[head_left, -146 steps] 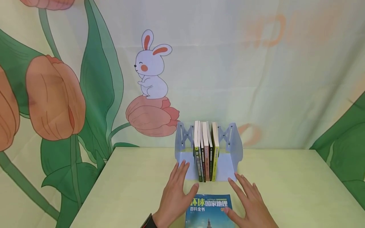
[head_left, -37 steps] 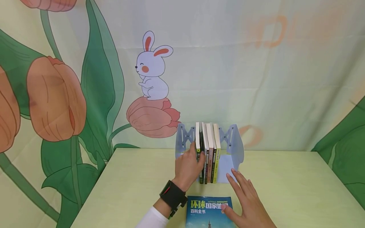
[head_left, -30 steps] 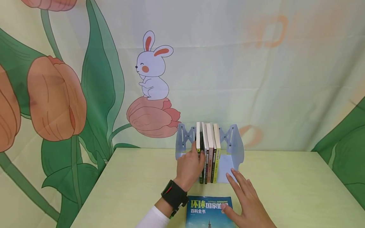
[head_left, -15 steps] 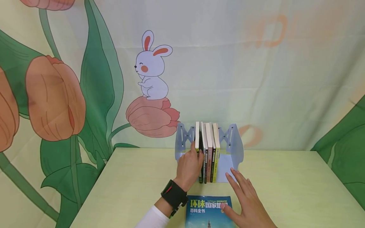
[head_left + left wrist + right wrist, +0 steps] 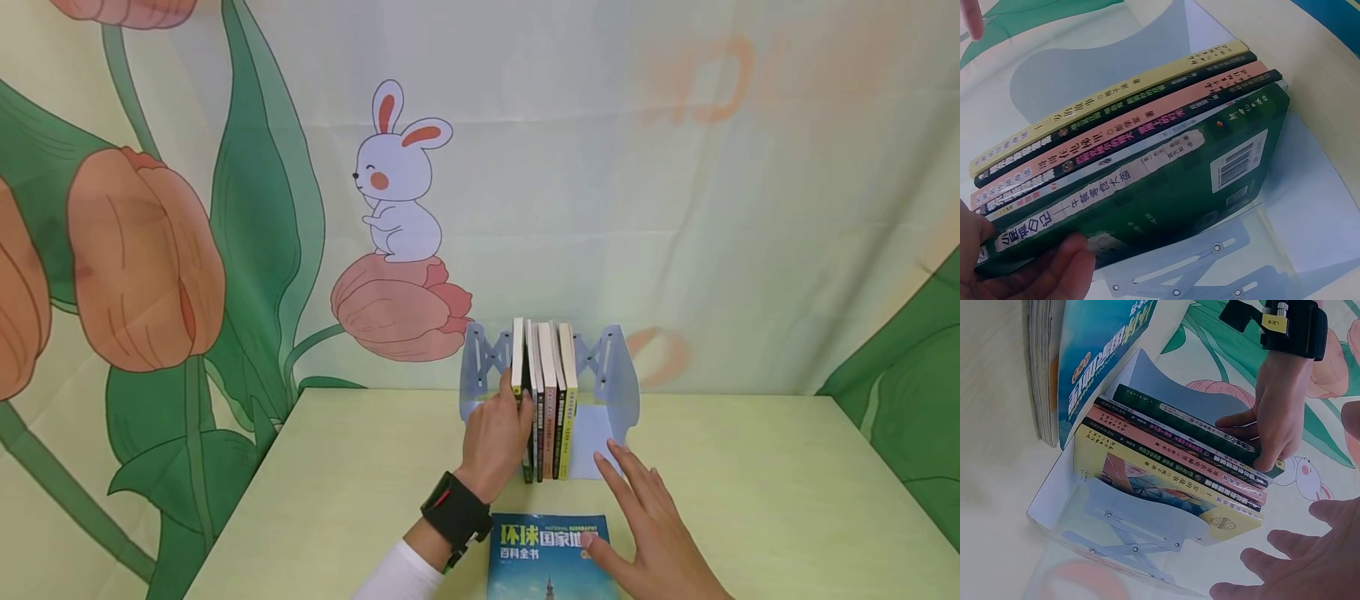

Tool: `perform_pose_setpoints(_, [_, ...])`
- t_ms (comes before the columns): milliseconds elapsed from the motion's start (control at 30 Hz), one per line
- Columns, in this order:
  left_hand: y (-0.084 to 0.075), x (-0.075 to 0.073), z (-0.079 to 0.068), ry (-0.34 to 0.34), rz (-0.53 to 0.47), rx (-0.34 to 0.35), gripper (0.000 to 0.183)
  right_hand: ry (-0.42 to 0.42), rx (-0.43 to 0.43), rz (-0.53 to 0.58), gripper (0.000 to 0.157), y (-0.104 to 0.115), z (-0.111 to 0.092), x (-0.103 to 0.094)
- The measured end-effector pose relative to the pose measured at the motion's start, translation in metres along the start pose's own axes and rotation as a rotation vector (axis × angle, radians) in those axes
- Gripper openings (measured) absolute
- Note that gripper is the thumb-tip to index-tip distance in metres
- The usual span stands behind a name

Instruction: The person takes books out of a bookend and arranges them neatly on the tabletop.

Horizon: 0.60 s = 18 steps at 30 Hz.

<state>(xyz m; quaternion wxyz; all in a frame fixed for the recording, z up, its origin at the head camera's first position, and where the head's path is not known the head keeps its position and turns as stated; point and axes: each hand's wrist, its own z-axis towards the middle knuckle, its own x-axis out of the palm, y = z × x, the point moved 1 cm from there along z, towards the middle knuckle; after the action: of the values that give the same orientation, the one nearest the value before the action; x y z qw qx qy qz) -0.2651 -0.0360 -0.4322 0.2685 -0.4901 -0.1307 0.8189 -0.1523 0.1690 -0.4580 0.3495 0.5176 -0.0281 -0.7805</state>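
My left hand [image 5: 491, 442] pinches the upper part of a thin green book [image 5: 1172, 184] at the left end of an upright row. Its thumb is by the spine and its fingers lie along the cover in the left wrist view. Beside it stand several slim books, among them a pink-spined one [image 5: 1179, 450] and a yellow one [image 5: 1147, 481] at the right end. All are in a light blue expandable bookstand [image 5: 621, 383]. My right hand [image 5: 656, 533] hovers with spread fingers, its thumb overlapping the right edge of a large blue book [image 5: 551, 558].
The thick blue book lies flat in front of the bookstand on a pale yellow-green tabletop [image 5: 337, 467]. Behind the table hangs a cloth backdrop [image 5: 570, 167] printed with tulips and a rabbit. A black band [image 5: 455, 510] circles the left wrist.
Since the earliest frame my left hand has gone from beside the blue book to the row and taken hold of the green book. The books have shifted slightly. The right hand barely moved.
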Motion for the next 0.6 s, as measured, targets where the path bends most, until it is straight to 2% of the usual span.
perform_pose_setpoints(200, [-0.002,-0.004,0.0,-0.021,-0.005,0.022,0.041,0.013,0.014,0.02,0.087,0.0,0.001,-0.001])
perform_pose_setpoints(400, [-0.005,-0.011,0.002,-0.019,-0.035,0.015,0.041,0.038,0.047,0.028,0.086,0.002,0.002,-0.001])
perform_pose_setpoints(600, [-0.008,-0.016,0.003,-0.023,-0.04,0.017,0.042,0.039,0.044,0.022,0.086,0.003,0.002,-0.002])
